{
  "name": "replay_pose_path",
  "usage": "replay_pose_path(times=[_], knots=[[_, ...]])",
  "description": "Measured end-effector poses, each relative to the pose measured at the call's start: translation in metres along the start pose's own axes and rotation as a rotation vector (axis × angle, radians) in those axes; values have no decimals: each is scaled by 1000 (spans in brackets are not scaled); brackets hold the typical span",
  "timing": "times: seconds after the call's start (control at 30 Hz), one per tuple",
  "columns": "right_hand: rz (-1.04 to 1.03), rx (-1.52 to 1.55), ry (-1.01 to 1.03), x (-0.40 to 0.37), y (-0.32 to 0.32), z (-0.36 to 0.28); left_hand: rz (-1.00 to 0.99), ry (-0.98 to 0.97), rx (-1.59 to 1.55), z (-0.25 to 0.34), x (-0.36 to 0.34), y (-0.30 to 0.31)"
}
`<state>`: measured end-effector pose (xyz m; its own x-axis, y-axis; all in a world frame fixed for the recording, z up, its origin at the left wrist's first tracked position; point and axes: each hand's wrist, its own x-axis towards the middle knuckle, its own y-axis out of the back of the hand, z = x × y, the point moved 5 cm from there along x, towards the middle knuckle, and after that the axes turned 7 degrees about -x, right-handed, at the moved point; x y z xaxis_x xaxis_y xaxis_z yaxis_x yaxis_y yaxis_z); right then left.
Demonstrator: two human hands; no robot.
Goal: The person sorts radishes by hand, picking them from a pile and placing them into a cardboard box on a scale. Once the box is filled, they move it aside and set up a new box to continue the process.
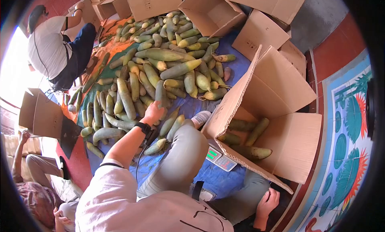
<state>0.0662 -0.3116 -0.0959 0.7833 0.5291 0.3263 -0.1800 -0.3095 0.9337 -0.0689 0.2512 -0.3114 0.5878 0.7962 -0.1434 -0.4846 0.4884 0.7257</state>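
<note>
A heap of green radishes (140, 77) covers the sheet in front of me. My left hand (154, 113), with a dark watch at its wrist, closes around the lower end of one green radish (161, 91) at the heap's near side. Beside my right knee, my right hand (268, 200) is low, its fingers curled and nothing visible in them. An open cardboard box (276, 81) stands to my right with several green radishes (256, 131) at its bottom. Partly under it is a digital scale (221, 159) with green displays.
More boxes (262, 35) line the far side and back right. A person in a white shirt (48, 51) crouches at the far left. Another person (38, 200) sits at lower left, one hand at a box (42, 113). A blue sheet (224, 180) covers the floor.
</note>
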Motion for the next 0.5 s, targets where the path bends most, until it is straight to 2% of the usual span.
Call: replay_pose_path(times=[0.03,0.13,0.23,0.27,0.3,0.37,0.4,0.43,0.5], knots=[[-1,-4,7,-1,-3,1,-27,76,19,-9,4,-7],[22,-46,1,1,-8,9,-25,138,124,-15,23,-18],[63,-89,40,4,-2,1,9,94,68,-20,60,-29],[64,-92,42,5,-2,0,-5,179,56,-20,74,-32],[65,-127,59,5,-2,-1,-7,179,52,-20,86,-34],[67,-169,77,2,1,0,87,239,-129,-23,104,-36],[-24,-160,18,0,0,5,85,277,-161,-20,109,-36],[-114,-150,-43,-1,-2,9,82,274,-165,-37,123,-48],[-106,-132,-34,1,-2,9,57,302,-403,-86,156,-83]])
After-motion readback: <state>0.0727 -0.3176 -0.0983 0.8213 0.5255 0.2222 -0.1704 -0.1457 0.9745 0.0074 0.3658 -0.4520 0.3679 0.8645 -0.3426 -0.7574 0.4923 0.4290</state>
